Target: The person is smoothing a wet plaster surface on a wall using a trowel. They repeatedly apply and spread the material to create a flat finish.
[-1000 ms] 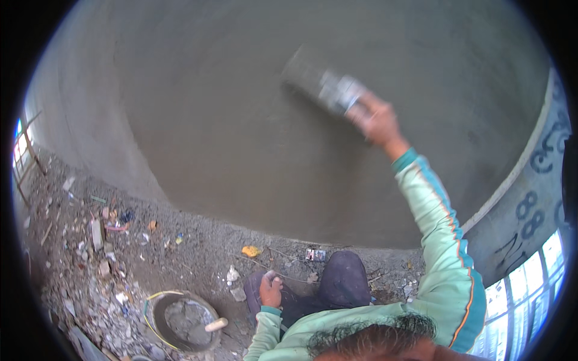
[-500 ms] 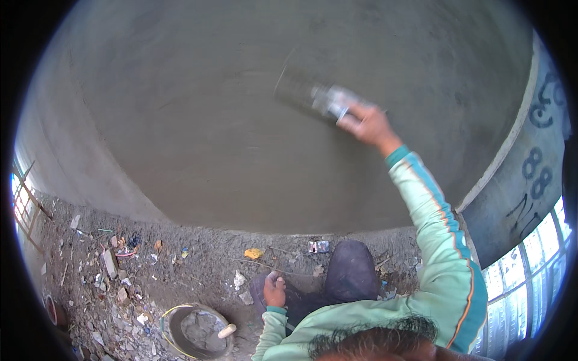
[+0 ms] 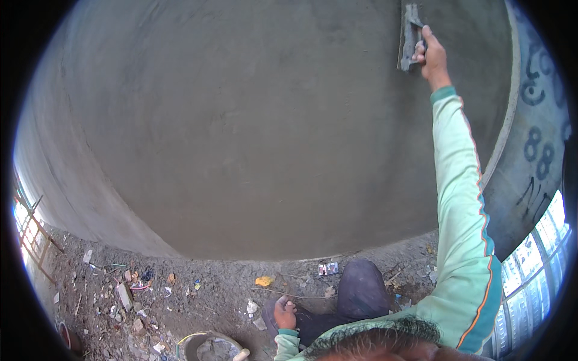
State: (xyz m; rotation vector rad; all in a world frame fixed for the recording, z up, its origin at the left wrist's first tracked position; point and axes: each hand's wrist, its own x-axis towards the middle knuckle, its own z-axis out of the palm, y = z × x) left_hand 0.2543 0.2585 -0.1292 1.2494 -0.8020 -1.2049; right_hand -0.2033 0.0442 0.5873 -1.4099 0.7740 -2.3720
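High at the right on the wet grey plastered wall [image 3: 259, 138], my right hand [image 3: 435, 57] grips the handle of a plastering trowel [image 3: 409, 45]. Its long blade stands nearly upright, seen almost edge-on, and is smeared with grey mortar. My right arm is stretched far out. Low down, my left hand [image 3: 285, 314] rests on my bent knee, its fingers curled in, with nothing visible in it. A bucket [image 3: 191, 349] with grey mortar stands left of that knee, partly cut off by the lower edge; a pale rounded handle [image 3: 241, 355] sticks out at its rim.
Rubble and litter cover the ground [image 3: 198, 307] along the wall's foot, with a yellow scrap [image 3: 264, 281] and a small printed packet [image 3: 328, 268]. A pale edge strip [image 3: 503, 129] borders the plaster on the right. Corrugated sheeting [image 3: 527, 283] stands at lower right, thin sticks [image 3: 36, 231] at far left.
My right hand has carried the trowel up and to the right across the wall, turning the blade from slanted to nearly upright. The view has tilted upward; my left hand stays on the knee.
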